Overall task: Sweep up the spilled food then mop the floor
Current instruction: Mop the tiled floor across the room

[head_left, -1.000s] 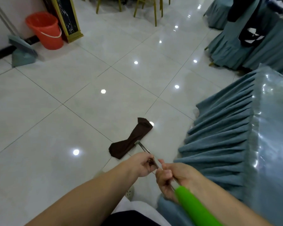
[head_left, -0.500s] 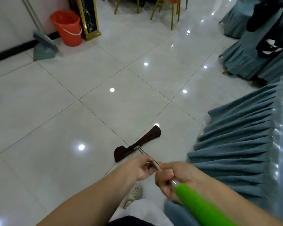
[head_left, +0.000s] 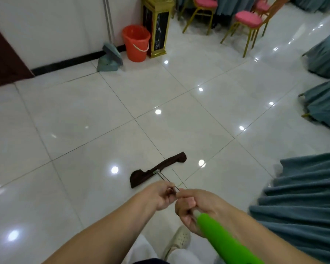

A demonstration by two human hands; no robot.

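Observation:
A flat mop with a dark brown cloth head [head_left: 157,168] lies on the glossy white tile floor [head_left: 95,141] just ahead of me. Its thin metal shaft [head_left: 163,177] runs back to my hands. My left hand [head_left: 163,195] grips the shaft lower down. My right hand [head_left: 193,208] grips it just behind, at the top of the green foam handle [head_left: 223,239]. No spilled food shows on the tiles.
A teal dustpan with broom [head_left: 110,58] leans on the white wall beside an orange bucket [head_left: 136,42] and a gold-framed stand [head_left: 156,25]. Pink-seated chairs [head_left: 245,21] stand at the back. Teal skirted tables [head_left: 309,202] crowd the right side. My shoe [head_left: 179,239] is below my hands.
My view has swung left and tilted up, showing more wall and the chairs. The mop head has turned narrower and slid along the tiles; both hands keep their hold.

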